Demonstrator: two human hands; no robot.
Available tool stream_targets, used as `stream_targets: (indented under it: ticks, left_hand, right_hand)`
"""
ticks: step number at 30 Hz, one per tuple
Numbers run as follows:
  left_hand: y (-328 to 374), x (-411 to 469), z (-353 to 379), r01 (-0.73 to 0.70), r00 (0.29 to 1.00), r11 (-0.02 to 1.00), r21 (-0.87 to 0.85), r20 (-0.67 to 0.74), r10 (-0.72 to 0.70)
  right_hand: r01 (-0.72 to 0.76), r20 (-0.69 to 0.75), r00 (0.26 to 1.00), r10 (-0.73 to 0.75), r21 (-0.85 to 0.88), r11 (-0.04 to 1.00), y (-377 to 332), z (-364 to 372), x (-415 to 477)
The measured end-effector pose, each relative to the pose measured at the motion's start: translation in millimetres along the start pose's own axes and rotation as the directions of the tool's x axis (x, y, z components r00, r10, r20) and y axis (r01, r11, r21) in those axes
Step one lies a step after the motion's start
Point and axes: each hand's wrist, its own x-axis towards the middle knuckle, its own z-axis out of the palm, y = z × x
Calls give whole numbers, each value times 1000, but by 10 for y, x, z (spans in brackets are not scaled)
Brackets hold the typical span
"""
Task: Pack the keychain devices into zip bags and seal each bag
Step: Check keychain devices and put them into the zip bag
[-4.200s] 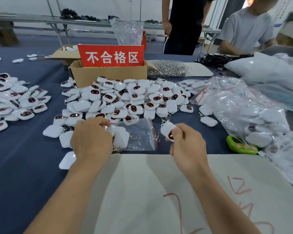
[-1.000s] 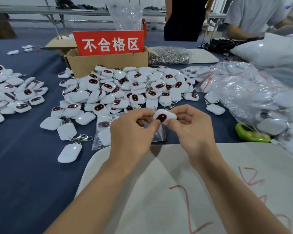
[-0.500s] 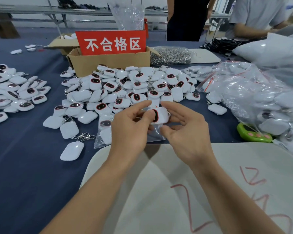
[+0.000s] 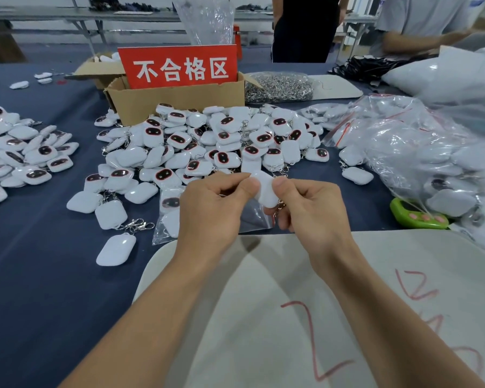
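My left hand [image 4: 213,208] and my right hand [image 4: 311,211] meet above the table's near middle, and both pinch one white keychain device [image 4: 265,189] with its white back towards me. Its metal clasp hangs under my right fingers. Below the hands lies a clear zip bag [image 4: 168,217] with a red seal strip; at least two devices show inside it. A big heap of white devices with dark oval faces [image 4: 207,141] covers the blue cloth just beyond.
A cardboard box with a red sign [image 4: 177,99] stands behind the heap. A second heap of devices [image 4: 20,152] lies at the left, filled clear bags [image 4: 420,158] at the right, a green counter [image 4: 417,217] by them. A beige board [image 4: 291,303] lies nearest me. Two people stand across the table.
The device has been turned over between my fingers: its dark face showed a second ago, now its white back shows. Four seconds ago my left hand was at the bag while the right held the device.
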Motion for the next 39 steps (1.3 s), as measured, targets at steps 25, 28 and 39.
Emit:
stream_targets:
  ticks: [25, 28, 39]
  left_hand:
    - [-288, 279, -750, 167, 986, 815, 554, -119, -121]
    - [-198, 261, -726, 133, 990, 901, 413, -97, -101]
    - [-229, 194, -634, 105, 993, 848, 520, -17, -113]
  right_hand:
    - [-146, -120, 982, 147, 18, 989, 44, -79, 64]
    - [-163, -122, 979, 164, 17, 986, 29, -84, 52]
    - [-147, -100, 984, 146, -6, 989, 15, -57, 63]
